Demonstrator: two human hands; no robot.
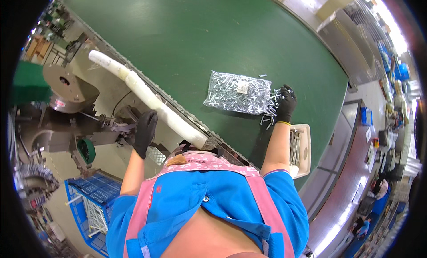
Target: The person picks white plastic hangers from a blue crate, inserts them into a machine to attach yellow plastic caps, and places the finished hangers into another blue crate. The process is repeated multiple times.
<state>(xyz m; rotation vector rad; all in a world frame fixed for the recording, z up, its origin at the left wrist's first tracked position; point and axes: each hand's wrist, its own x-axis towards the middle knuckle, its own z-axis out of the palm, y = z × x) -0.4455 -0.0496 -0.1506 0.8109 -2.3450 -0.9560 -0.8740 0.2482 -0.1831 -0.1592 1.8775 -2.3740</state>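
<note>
A clear plastic bag (238, 92) packed with small silvery metal pins lies on the green tabletop. Loose pins (268, 113) spill from its right end. My right hand (287, 103), in a black glove, is there with its fingers curled around some of these pins. My left hand (146, 131), also gloved in black, is raised off the table's near edge beside a machine (95, 120). Its fingers are bent and pressed together; whether anything is inside them is hidden.
A long white wrapped roll (151, 100) runs along the near table edge. Next to my right forearm stands a beige tray (304, 151) holding metal tools. A blue crate (89, 204) is on the floor at lower left. The green table (200, 31) extends far ahead.
</note>
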